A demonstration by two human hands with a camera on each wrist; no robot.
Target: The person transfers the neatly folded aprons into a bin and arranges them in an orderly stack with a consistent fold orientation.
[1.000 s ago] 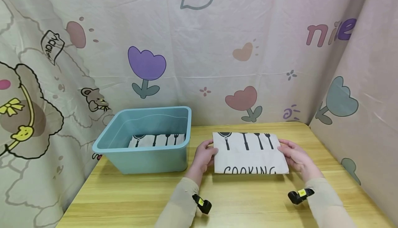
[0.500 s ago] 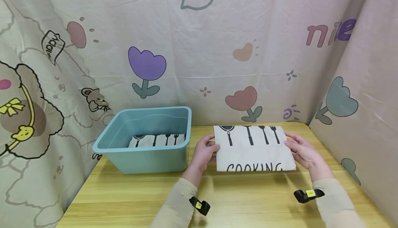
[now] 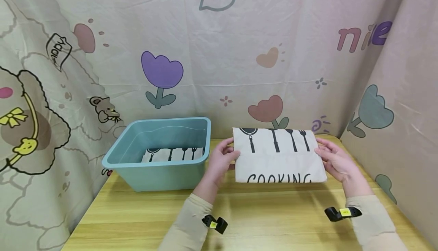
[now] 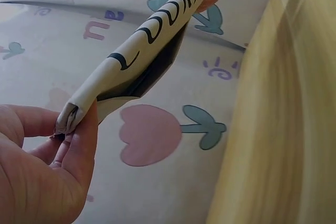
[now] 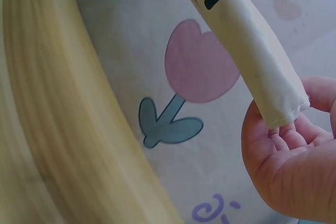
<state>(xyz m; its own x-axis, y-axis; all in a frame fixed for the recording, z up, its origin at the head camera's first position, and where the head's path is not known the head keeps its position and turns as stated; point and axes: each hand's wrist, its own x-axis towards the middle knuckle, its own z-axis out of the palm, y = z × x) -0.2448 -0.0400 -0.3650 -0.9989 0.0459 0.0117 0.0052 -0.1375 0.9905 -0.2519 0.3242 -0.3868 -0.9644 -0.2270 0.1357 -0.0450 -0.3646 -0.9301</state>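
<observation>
A folded white cloth [image 3: 280, 163] printed with black utensils and the word COOKING is held up above the table in the head view. My left hand [image 3: 220, 160] pinches its left edge, thumb in front and fingers behind. On the opposite edge my right hand [image 3: 337, 161] grips in the same way. The left wrist view shows the folded layers of the cloth [image 4: 113, 74] between the thumb and fingers of the left hand [image 4: 47, 177]. In the right wrist view, a corner of the cloth [image 5: 257, 64] sits in the right hand [image 5: 296, 166].
A light blue plastic bin [image 3: 157, 177] stands on the left of the wooden table [image 3: 137, 220]. Inside it lies another white cloth [image 3: 164, 155] with similar utensil prints. A patterned curtain [image 3: 219, 61] hangs behind the table and along both sides.
Both hands have lifted the folded cloth higher, away from the tabletop. It shifted right at first, then slightly back left. The bin stays in place.
</observation>
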